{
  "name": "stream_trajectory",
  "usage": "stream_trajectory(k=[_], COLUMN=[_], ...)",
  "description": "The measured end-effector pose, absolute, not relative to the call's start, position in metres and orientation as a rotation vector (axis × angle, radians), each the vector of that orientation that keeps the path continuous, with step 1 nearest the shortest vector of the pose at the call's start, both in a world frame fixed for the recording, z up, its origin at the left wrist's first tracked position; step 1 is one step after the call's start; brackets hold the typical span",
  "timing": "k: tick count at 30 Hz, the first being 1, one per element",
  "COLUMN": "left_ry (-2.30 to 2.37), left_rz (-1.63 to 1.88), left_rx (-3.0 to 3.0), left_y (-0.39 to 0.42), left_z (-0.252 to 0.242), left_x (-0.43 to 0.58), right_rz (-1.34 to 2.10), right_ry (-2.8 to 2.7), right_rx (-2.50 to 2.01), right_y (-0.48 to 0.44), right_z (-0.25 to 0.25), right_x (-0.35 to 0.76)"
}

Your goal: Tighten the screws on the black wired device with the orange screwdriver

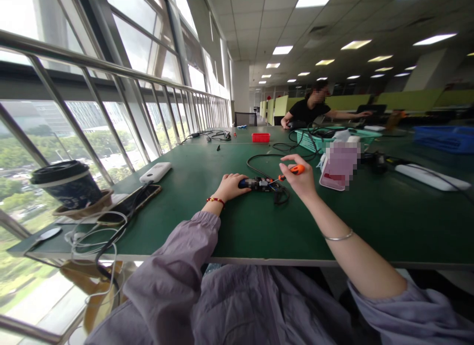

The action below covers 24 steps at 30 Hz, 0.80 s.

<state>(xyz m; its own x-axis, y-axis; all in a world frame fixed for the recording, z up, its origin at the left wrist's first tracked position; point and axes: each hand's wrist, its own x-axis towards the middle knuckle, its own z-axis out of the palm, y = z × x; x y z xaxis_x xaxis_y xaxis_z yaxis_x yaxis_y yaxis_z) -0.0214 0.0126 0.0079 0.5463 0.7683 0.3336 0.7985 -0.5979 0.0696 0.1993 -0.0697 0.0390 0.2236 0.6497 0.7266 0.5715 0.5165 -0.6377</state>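
Note:
My left hand [230,187] is closed around the dark blue end of a cylindrical device [262,185] lying on the green table [207,224]. The device's right part looks opened up, with small metal and orange bits and thin wires, and a black cord loops beside it. My right hand [301,181] grips an orange-handled screwdriver [296,170] between thumb and fingers. Its thin shaft points left and down to the device's opened part; whether the tip touches is too small to tell.
A phone [339,166] stands propped at right, before a green basket [307,141] of cables. A red tray [260,137] lies farther back. Left are a cup [68,187], a phone [129,206] and a white power bank [156,173]. Another person [309,109] sits across the table.

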Motion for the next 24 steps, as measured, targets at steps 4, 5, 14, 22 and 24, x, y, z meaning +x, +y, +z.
stream_trajectory(k=[4, 5, 14, 22, 24], left_ry=[-1.362, -1.361, -1.364, -1.366, -1.366], left_rz=[-0.507, -0.508, -0.515, -0.511, -0.510], left_rx=[-2.681, -2.680, -2.682, -2.674, -2.674], left_y=[0.0128, 0.0130, 0.0130, 0.0127, 0.0126], left_z=[0.0077, 0.0076, 0.0078, 0.0077, 0.0078], left_x=[-0.0213, -0.0213, -0.0217, -0.0217, -0.0218], right_rz=[0.117, 0.101, -0.065, 0.047, 0.072], right_ry=[-1.480, -1.481, -1.355, -1.356, -1.360], right_rx=[-1.110, -1.102, -1.009, -1.127, -1.094], right_y=[-0.0715, -0.0710, -0.0650, -0.0667, -0.0679], right_z=[0.0402, 0.0400, 0.0362, 0.0393, 0.0407], right_x=[0.1989, 0.1990, 0.2013, 0.2021, 0.2014])
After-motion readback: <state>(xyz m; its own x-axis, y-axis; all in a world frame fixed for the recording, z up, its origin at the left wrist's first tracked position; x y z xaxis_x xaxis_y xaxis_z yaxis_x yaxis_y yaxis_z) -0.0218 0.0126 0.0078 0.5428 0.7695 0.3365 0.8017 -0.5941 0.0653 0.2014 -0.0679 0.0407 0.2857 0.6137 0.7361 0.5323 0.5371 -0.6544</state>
